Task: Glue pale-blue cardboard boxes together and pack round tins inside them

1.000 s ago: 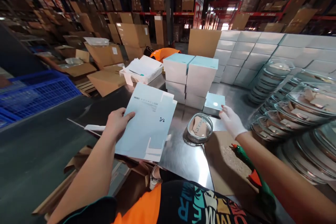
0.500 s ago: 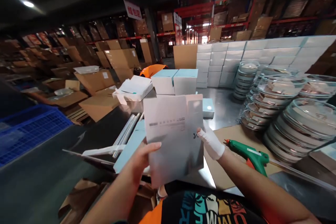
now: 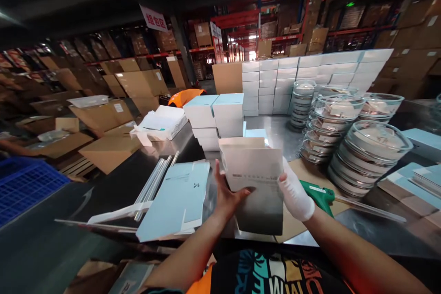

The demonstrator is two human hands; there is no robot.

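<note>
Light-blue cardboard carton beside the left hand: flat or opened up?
Flat: the light-blue cardboard carton lies thin, printed face up, no walls standing.

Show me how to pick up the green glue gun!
Probably by its handle, from the near side: the glue gun lies flat with its handle pointing that way. Best avoid the front end, hidden behind the right hand, and the long stick poking out behind.

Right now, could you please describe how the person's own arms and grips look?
The left grip is an ungloved hand. The right grip is a hand in a white glove that ends around the wrist and leaves the thumb tip uncovered. Both forearms are bare; a dark sleeve with teal trim shows on the left.
</note>
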